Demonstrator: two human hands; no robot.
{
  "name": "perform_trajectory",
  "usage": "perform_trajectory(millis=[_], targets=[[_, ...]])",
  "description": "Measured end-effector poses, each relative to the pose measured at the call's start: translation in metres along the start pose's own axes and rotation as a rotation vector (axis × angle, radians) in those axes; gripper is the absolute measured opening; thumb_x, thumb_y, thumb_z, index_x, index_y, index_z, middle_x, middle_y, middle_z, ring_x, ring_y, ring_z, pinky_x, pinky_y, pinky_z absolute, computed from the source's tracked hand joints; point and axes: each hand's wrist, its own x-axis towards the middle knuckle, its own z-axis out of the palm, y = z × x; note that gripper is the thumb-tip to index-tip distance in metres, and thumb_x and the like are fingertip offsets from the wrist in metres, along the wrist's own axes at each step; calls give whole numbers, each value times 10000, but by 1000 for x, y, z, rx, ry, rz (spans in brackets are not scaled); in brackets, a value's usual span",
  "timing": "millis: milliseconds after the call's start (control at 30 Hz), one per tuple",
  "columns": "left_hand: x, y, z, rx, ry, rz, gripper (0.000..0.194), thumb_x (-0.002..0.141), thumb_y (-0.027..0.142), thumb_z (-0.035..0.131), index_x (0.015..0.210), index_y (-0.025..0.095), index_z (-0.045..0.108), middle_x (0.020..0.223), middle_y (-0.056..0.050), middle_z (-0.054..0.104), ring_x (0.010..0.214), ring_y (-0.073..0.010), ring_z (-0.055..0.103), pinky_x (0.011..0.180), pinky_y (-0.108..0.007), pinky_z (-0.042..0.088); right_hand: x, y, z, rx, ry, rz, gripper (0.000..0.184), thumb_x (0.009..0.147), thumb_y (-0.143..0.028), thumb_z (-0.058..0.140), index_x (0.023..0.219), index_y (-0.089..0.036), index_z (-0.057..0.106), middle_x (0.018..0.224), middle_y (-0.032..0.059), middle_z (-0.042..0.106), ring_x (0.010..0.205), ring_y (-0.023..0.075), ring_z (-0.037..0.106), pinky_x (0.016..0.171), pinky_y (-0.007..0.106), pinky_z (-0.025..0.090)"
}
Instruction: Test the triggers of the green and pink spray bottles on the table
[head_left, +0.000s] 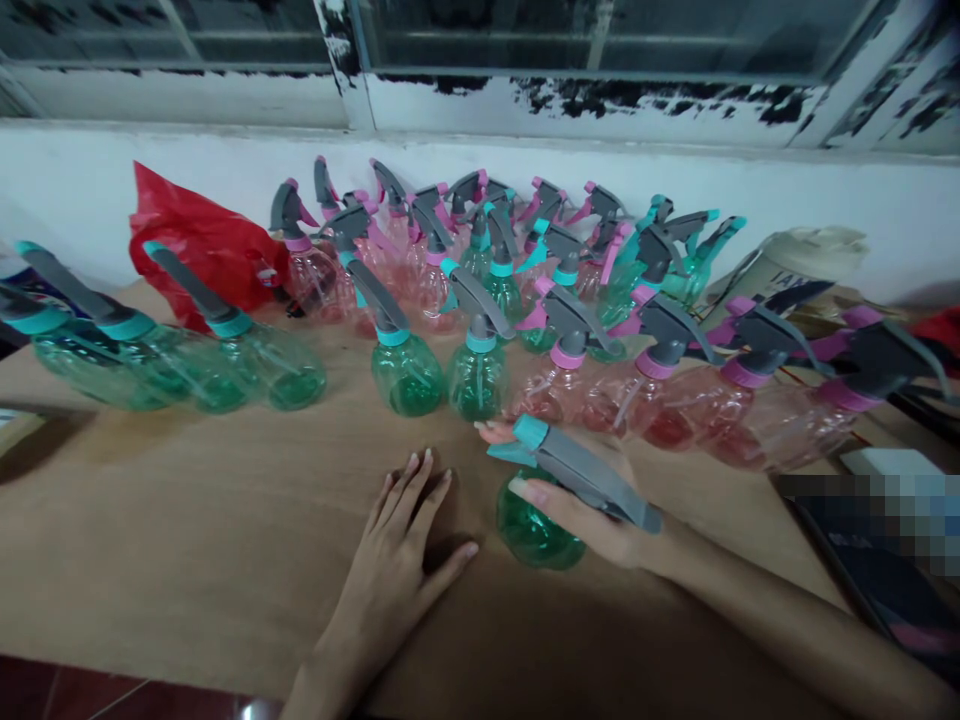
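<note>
My right hand (592, 520) grips a green spray bottle (536, 535) around its neck, just under the grey trigger head (592, 480) with a teal nozzle; the bottle stands on the wooden table (187, 540) near the front middle. My left hand (401, 560) lies flat on the table just left of that bottle, fingers spread, holding nothing. Behind both hands stand several more spray bottles, green ones (405, 375) and pink ones (570, 385).
Three green bottles (247, 365) stand at the left. A red plastic bag (199, 245) sits at the back left against the white wall (825, 195). A whitish container (795, 260) lies at the back right. A dark flat object (877, 570) rests at the right edge.
</note>
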Motion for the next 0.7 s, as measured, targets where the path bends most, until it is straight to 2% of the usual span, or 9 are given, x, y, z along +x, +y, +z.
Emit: perform_trajectory(millis=[133, 267, 433, 533, 700], targets=[[0, 0, 0, -4, 3, -11, 568, 904, 441, 500, 1389, 171, 380, 1500, -126, 314, 1373, -305, 284, 1099, -517, 264, 2, -5, -3, 23, -50, 45, 315, 841, -293, 586, 1147, -221, 611, 1000, 47, 698, 1012, 220, 644, 1009, 410, 449], [-1, -1, 0, 5, 6, -1, 576, 900, 445, 510, 1387, 166, 380, 1494, -135, 323, 1370, -310, 287, 1090, -523, 279, 5, -9, -6, 54, -100, 29, 346, 826, -253, 599, 1172, -238, 609, 989, 30, 695, 985, 199, 649, 988, 366, 460], [-1, -1, 1, 5, -15, -6, 588, 899, 448, 521, 1400, 186, 359, 1500, -125, 314, 1374, -306, 278, 1094, -520, 273, 7, -9, -6, 11, -113, 28, 279, 822, -271, 591, 1095, -241, 635, 948, 20, 697, 897, 191, 664, 935, 356, 486], [-1, -2, 1, 4, -3, -3, 589, 901, 444, 519, 1400, 177, 354, 1497, -133, 317, 1376, -304, 274, 1100, -515, 261, 6, -9, -6, -5, -103, 26, 271, 822, -272, 591, 1084, -219, 634, 935, 23, 696, 937, 196, 656, 948, 354, 477], [0, -1, 1, 13, -1, 10, 583, 905, 443, 511, 1392, 162, 357, 1493, -145, 321, 1372, -311, 281, 1090, -522, 274, 6, -11, -7, 58, -136, 57, 323, 838, -240, 587, 1160, -232, 607, 1047, 26, 684, 974, 177, 646, 920, 325, 497]])
